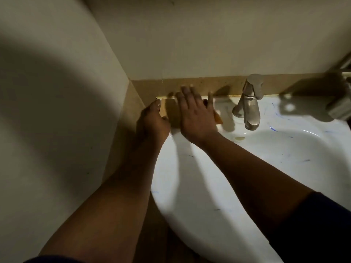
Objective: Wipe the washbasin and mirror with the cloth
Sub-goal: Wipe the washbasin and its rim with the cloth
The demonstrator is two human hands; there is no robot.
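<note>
Cloth (171, 112), yellow-orange, flat on back left corner of washbasin (199, 186) ledge, against tan backsplash (152, 87); mostly in shadow, one corner visible past right hand toward tap. Left hand (154, 122) at cloth's left edge, thumb extended toward wall corner, fingers apparently curled down at cloth margin; whether pinching cloth or merely resting beside it, cannot tell. Right hand (195, 114) flat on cloth, fingers straight and spread, tips reaching backsplash seam; pressing, not clasping. Tap (248, 105) standing just right of cloth, apart from both hands. Bowl further right, with blue streaks and a yellowish spot (240, 138) near tap base. Blurred grey object (340, 109) at far right edge of ledge, not identifiable. Mirror not in view. Judged step: wiping ledge and corner seam. For good result: keep palm pressure even, draw cloth along seam from wall corner toward tap, work round tap base with a folded edge, then down into bowl over blue marks. Risk: cloth bunching under spread fingers; grime pushed into seam rather than lifted.
</note>
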